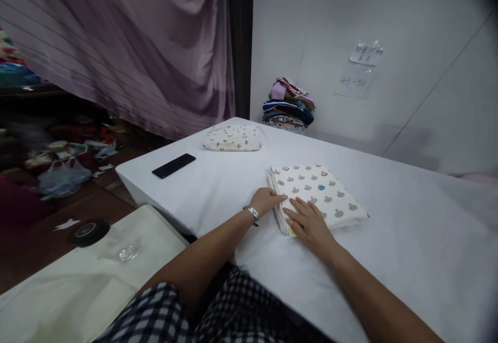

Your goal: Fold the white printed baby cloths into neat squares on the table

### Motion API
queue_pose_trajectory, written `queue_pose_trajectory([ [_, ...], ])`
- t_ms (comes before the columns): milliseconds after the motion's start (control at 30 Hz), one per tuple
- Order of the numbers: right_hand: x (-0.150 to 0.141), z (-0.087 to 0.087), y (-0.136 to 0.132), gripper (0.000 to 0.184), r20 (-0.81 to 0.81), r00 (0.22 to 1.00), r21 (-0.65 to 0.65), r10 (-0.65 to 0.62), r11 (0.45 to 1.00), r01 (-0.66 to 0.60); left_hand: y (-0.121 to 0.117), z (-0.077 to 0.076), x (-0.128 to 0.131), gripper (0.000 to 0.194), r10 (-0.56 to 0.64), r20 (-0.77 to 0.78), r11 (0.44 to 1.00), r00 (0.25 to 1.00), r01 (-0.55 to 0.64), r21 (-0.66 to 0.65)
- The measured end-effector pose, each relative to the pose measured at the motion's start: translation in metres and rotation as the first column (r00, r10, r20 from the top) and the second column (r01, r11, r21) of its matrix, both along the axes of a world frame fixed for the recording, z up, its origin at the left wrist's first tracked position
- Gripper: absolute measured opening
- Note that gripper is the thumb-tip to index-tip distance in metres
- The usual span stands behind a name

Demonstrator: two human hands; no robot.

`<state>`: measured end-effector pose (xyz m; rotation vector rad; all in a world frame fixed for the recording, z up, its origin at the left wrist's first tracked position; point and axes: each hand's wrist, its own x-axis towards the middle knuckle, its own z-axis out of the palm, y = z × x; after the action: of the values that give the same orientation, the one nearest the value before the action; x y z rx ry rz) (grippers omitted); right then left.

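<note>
While the folded patterned cloth [319,192] lies on the white-covered table [420,229], a second folded cloth [234,138] and a black phone [174,166] rest farther left, before a purple curtain and a pale wall. A stack of fabrics [290,105] stands beyond the edge. The left hand [266,200] reaches in, its fingers bent at the cloth's left edge; whether they pinch it, I cannot tell. The right hand [309,223] lies flat on top, fingers extended.

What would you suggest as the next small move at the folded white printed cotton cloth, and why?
Perhaps run the left hand lightly along the layered side of the cloth: its fingers are there, and the right hand lies flat on top, steadying it.
</note>
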<state>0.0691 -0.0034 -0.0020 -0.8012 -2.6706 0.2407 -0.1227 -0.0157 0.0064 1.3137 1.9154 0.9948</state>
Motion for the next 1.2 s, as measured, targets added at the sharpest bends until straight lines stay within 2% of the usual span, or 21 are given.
queue_pose_trajectory([
  [133, 0.003, 0.005, 0.000, 0.039, -0.064, 0.998, -0.057, 0.010, 0.998, -0.013, -0.002, -0.001, 0.002, 0.037, 0.034, 0.034, 0.997, 0.999, -0.036, 0.068],
  [233, 0.005, 0.005, 0.002, 0.040, -0.141, 0.989, -0.051, -0.047, 0.998, 0.040, -0.005, -0.006, 0.002, 0.036, 0.052, 0.042, 0.994, 0.998, -0.056, 0.097],
  [400, 0.004, -0.001, 0.004, 0.039, -0.038, 0.997, 0.009, -0.063, 0.998, 0.063, -0.005, -0.010, -0.002, 0.041, 0.031, 0.025, 0.999, 0.999, -0.032, 0.026],
  [600, 0.002, -0.005, 0.004, 0.038, -0.030, 0.997, 0.052, -0.065, 0.996, 0.067, 0.005, -0.004, -0.004, 0.041, 0.121, 0.025, 0.992, 0.992, -0.122, 0.022],
  [867, 0.002, -0.003, 0.000, 0.038, -0.008, 0.996, 0.059, -0.083, 0.995, 0.084, 0.009, -0.005, -0.002, 0.022, 0.138, 0.029, 0.990, 0.990, -0.139, 0.037],
  [1033, 0.001, -0.003, 0.000, 0.038, -0.033, 0.996, 0.054, -0.079, 0.995, 0.080, 0.012, -0.009, -0.007, 0.027, 0.136, 0.050, 0.990, 0.989, -0.137, 0.016],
  [1200, 0.001, -0.006, 0.001, 0.037, -0.044, 0.995, 0.059, -0.086, 0.994, 0.089, 0.023, -0.001, -0.009, 0.041, 0.169, 0.053, 0.985, 0.984, -0.170, 0.022],
])
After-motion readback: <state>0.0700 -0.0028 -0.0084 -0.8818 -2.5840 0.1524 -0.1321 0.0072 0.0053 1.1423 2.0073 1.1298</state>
